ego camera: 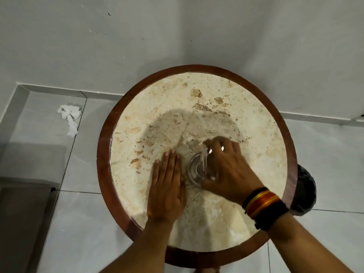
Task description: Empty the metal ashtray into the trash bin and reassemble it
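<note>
The metal ashtray [199,168] is a shiny round piece near the middle of the round marble table [197,107], partly blurred. My right hand [226,166] covers it from above with the fingers curled around its rim. My left hand [167,186] lies flat on the tabletop just left of the ashtray, fingers together and holding nothing. Whether the ashtray's parts are joined is hidden under my right hand. The trash bin [304,192], lined with a dark bag, peeks out under the table's right edge.
The table has a dark wooden rim [104,154] and stands against a white wall. A crumpled white tissue [70,117] lies on the grey tiled floor at the left. A dark mat [21,213] fills the lower left corner.
</note>
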Demonstrator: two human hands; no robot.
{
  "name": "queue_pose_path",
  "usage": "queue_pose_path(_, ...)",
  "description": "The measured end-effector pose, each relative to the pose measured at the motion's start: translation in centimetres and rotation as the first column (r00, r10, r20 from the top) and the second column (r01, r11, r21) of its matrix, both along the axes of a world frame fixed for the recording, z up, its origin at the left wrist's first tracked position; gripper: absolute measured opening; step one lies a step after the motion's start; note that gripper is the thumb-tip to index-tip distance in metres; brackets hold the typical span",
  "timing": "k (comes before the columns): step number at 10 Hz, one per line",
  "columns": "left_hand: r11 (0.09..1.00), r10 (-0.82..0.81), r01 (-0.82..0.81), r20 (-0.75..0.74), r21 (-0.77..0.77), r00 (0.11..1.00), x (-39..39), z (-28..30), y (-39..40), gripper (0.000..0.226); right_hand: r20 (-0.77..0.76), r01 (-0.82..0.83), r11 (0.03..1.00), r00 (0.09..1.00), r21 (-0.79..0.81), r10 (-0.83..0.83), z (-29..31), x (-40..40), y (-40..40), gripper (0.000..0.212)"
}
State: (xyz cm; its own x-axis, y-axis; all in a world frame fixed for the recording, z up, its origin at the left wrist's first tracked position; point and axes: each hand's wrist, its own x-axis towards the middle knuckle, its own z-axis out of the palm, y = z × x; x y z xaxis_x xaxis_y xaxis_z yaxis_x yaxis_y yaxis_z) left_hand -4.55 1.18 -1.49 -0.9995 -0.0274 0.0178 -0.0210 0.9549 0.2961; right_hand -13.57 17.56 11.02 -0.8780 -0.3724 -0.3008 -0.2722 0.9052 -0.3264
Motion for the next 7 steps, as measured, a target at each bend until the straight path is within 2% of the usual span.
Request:
queue_pose_path(1,0.999,-0.012,0.013,0.009,-0.052,1.0,0.1,0.2,-0.1,0.066,0.036,-0.093,0.991,0.995,0.097,0.09,-1.1,1.6,-0.4,0.096)
queue_pose_path(4,1.0,-0.026,0.026,0.035,-0.005,0.999,0.3,0.4,-0.2,0.068,0.045,-0.148,0.98,0.989,0.132,0.143,-3.4,1.4,-2.3,0.104)
queue_pose_path(5,0.997,-0.007,0.005,0.026,0.074,1.0,0.4,0.4,-0.1,0.065,0.055,-0.152,0.979,0.988,0.134,0.145,-3.8,1.8,-2.1,0.104)
queue_pose_path(6,0.962,0.018,-0.013,-0.018,0.273,1.0,0.9,1.5,-0.4,0.059,0.085,-0.097,0.991,0.992,0.089,0.09,-2.6,1.7,-2.1,0.107)
queue_pose_path(7,0.944,-0.017,0.039,-0.07,0.327,0.997,3.6,2.8,-1.7,0.058,0.029,-0.014,0.998,0.999,0.065,0.013,-0.5,1.5,-1.5,0.101)
